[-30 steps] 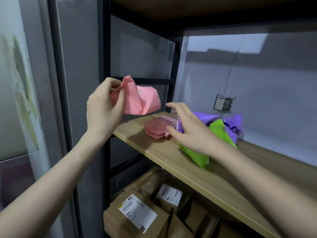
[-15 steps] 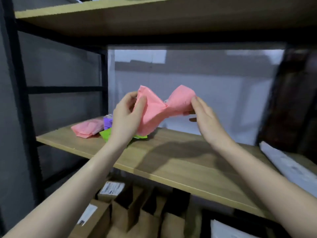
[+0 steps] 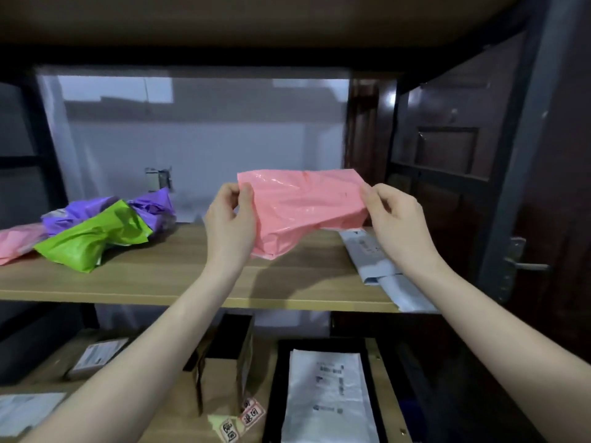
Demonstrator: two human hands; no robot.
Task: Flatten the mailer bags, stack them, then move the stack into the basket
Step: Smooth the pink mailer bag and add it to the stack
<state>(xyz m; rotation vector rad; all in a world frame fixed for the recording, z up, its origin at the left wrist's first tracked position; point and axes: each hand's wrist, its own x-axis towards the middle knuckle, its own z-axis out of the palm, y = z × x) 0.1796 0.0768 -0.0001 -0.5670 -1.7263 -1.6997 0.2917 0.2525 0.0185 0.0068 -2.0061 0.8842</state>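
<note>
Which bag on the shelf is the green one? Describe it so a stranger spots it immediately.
Look at the wooden shelf, toward its left end. A crumpled pile lies there, and the green bag sits at its front, against the purple bag. It is the only bright green thing there.

The pink mailer bag is showing as thin, glossy plastic film, creased and catching light along its wrinkles. The green bag and purple bag at the left are looking like the same crinkled, shiny plastic. The shelf is presenting a matt, light wood-grain surface with smooth edging. The grey mailers at the right are appearing smooth and dull. The door handle is gleaming like metal.
</note>
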